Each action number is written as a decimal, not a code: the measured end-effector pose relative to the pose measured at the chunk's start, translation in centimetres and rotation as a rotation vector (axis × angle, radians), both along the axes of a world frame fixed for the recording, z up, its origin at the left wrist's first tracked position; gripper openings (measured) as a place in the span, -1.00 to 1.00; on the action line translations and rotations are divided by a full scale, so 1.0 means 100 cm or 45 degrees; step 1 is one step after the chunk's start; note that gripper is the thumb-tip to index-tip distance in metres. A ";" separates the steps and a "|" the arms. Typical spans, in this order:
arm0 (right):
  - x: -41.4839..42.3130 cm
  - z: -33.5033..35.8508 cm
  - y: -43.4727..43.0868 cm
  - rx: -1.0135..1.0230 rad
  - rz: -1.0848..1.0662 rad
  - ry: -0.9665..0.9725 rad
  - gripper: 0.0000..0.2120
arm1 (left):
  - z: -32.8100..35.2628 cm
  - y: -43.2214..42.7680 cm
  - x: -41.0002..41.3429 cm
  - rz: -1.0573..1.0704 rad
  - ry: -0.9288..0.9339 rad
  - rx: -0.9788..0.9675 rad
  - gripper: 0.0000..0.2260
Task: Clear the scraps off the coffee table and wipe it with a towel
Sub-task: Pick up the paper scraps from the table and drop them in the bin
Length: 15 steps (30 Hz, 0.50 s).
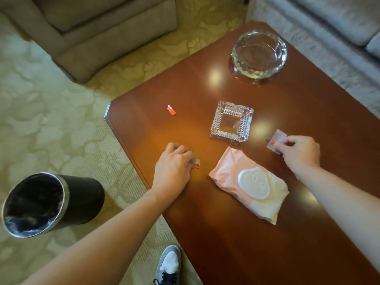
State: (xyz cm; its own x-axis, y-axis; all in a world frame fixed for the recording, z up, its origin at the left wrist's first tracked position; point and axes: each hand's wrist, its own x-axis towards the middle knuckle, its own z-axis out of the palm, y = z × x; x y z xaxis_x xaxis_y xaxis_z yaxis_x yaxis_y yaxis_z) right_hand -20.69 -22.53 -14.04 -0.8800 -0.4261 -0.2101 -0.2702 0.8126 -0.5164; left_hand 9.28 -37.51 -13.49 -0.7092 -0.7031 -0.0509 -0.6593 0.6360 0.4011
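On the brown wooden coffee table (236, 233), my left hand (172, 167) pinches a small red, green and white wrapper scrap (197, 162) near the table's left edge. My right hand (299, 153) grips a pale, silvery wrapper scrap (276, 138) with a red mark, lifted slightly off the wood. A third scrap, red and white (171, 110), lies loose at the far left of the table. A pink pack of wet wipes (249, 185) with a white lid lies between my two hands.
A square glass ashtray (232, 121) sits mid-table and a round glass bowl (259, 56) stands farther back. A black lined waste bin (47, 204) stands on the carpet to the left. An armchair (92, 31) and a sofa (339, 27) flank the table. My shoe (168, 264) is below.
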 end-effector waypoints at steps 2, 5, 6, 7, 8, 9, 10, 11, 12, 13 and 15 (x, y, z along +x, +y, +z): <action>0.001 0.005 -0.004 -0.069 -0.096 -0.052 -0.81 | 0.002 -0.001 0.000 0.006 -0.013 0.031 -0.98; 0.008 0.024 -0.024 -0.208 -0.096 0.044 -0.84 | 0.004 -0.003 0.000 0.026 -0.025 0.099 -0.94; 0.013 0.033 -0.034 -0.273 -0.053 0.068 -0.85 | 0.003 -0.003 0.000 0.045 -0.009 0.131 -0.94; 0.020 0.044 -0.046 -0.348 -0.003 0.070 -0.87 | 0.002 -0.003 0.000 0.072 0.004 0.167 -0.93; 0.029 0.055 -0.060 -0.439 0.068 0.049 -0.90 | 0.002 -0.003 0.000 0.108 0.020 0.197 -0.92; 0.040 0.064 -0.076 -0.509 0.144 0.021 -0.89 | 0.003 -0.003 0.000 0.146 0.028 0.224 -0.91; 0.051 0.070 -0.092 -0.571 0.235 -0.018 -0.87 | 0.005 -0.003 0.000 0.182 0.035 0.259 -0.91; 0.063 0.075 -0.108 -0.605 0.322 -0.038 -0.87 | 0.006 -0.004 -0.001 0.218 0.042 0.299 -0.90; 0.075 0.077 -0.122 -0.631 0.407 -0.067 -0.88 | 0.006 -0.004 0.000 0.250 0.052 0.344 -0.89; 0.087 0.078 -0.137 -0.634 0.470 -0.088 -0.89 | 0.007 -0.005 0.002 0.288 0.058 0.388 -0.86; 0.110 0.070 -0.161 -0.573 0.520 -0.170 -0.96 | 0.010 -0.012 0.012 0.360 0.072 0.479 -0.82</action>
State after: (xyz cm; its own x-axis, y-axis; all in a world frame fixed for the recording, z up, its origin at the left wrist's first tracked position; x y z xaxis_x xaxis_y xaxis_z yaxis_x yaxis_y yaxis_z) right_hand -9.74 -38.60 -7.06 -0.6055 -0.7953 -0.0285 -0.4229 0.3518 -0.8351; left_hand 10.49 -38.66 -12.52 -0.5018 -0.8091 -0.3057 -0.7561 0.2388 0.6094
